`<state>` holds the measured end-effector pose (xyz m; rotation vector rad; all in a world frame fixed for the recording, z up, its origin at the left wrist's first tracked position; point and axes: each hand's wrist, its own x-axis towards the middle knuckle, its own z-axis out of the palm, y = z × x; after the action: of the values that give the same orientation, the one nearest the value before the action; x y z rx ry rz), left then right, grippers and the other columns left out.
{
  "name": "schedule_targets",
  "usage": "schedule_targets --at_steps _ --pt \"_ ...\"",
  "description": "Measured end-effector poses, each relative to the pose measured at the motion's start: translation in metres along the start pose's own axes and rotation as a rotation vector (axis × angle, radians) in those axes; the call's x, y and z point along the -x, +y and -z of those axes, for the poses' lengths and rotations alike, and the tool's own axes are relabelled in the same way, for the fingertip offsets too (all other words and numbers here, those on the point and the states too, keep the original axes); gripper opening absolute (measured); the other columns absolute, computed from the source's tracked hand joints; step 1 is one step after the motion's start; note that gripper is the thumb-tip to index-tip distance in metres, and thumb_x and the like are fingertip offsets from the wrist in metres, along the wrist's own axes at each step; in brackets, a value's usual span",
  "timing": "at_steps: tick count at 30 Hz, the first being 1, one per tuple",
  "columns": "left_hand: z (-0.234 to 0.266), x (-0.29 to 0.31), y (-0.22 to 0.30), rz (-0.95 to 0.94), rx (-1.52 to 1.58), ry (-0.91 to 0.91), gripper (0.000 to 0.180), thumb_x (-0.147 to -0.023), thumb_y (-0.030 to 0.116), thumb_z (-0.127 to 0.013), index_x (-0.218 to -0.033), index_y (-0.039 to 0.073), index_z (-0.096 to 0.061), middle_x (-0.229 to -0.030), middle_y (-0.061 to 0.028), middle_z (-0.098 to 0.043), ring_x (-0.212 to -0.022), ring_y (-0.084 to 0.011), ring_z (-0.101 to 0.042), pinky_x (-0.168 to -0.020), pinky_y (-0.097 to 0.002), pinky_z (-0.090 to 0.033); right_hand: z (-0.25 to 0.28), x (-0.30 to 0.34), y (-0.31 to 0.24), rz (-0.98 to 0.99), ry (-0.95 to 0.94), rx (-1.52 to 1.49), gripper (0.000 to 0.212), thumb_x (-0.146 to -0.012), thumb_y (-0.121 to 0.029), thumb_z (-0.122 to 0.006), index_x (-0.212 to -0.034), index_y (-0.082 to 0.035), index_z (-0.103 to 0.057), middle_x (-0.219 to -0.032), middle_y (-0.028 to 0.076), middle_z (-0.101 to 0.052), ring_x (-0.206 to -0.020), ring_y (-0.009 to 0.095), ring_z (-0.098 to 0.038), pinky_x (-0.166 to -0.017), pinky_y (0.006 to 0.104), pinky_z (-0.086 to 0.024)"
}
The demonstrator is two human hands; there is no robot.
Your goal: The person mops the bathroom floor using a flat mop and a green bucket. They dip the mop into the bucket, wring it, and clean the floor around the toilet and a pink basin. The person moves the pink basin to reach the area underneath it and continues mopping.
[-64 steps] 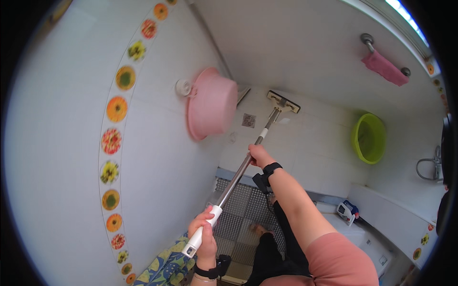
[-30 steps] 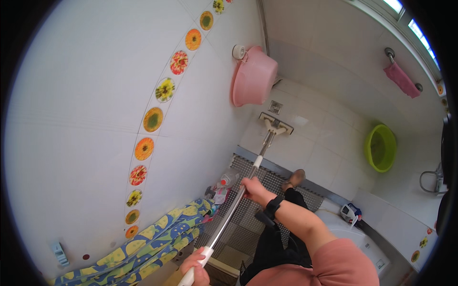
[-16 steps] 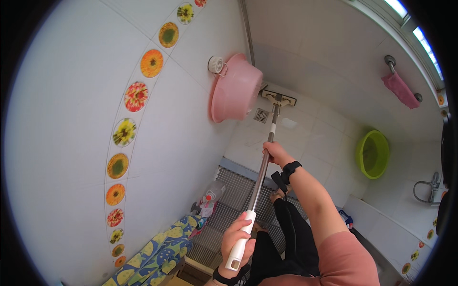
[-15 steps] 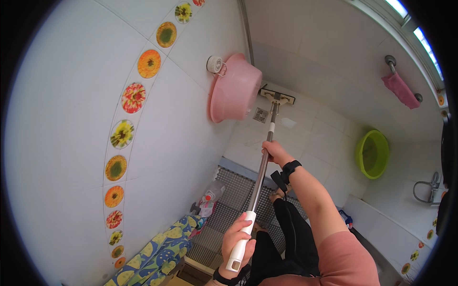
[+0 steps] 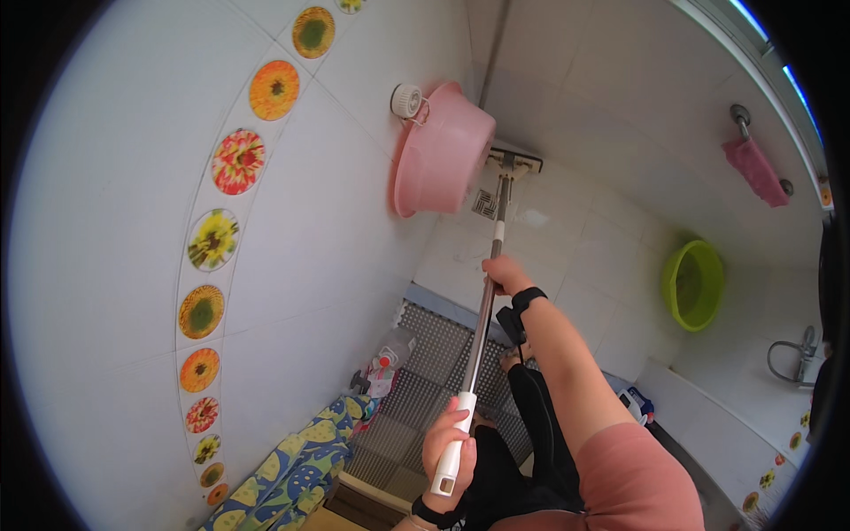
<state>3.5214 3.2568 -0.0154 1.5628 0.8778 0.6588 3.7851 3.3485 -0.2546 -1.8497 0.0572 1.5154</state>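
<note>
The long-handled mop (image 5: 482, 301) reaches up from the person to the white tiled wall (image 5: 602, 115), and its flat head (image 5: 513, 162) presses against the tiles far above both grips. The left hand (image 5: 450, 442) is closed around the white end of the handle, at the bottom. The right hand (image 5: 506, 274) is closed around the metal shaft higher up, and a black wristband (image 5: 528, 298) sits on this wrist. Just left of the mop head, a pink basin (image 5: 443, 150) hangs on a round wall hook (image 5: 407, 100). Far right of the upper grip hangs a green basin (image 5: 692, 285), and above it a pink cloth (image 5: 755, 170) on a rail. Left of the lower grip lies a patterned blue and yellow cloth (image 5: 288, 469).
</note>
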Motion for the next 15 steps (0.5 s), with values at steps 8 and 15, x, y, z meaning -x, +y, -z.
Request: schedule_targets --at_steps 8,15 --pt "0.057 0.059 0.029 0.051 -0.011 0.13 0.015 -0.081 0.014 -0.059 -0.086 0.005 -0.048 -0.104 -0.0184 -0.056 -0.112 -0.0373 -0.049 -0.097 -0.0487 -0.035 -0.067 0.059 0.037 -0.106 -0.098 0.053 0.021 -0.081 -0.019 -0.051 -0.079 0.001 -0.048 -0.059 0.01 -0.05 -0.04 0.02 -0.046 -0.036 0.0365 -0.036" --pt "0.095 0.112 0.038 0.147 0.001 0.203 0.021 -0.083 0.022 -0.06 -0.088 0.006 -0.046 -0.104 -0.0173 -0.055 -0.112 -0.0354 -0.047 -0.101 -0.0506 -0.03 -0.116 0.093 0.076 -0.109 -0.127 0.136 0.034 -0.088 -0.027 -0.048 -0.094 0.007 -0.045 -0.061 0.011 -0.051 -0.045 0.02 -0.05 -0.039 0.0352 -0.041"
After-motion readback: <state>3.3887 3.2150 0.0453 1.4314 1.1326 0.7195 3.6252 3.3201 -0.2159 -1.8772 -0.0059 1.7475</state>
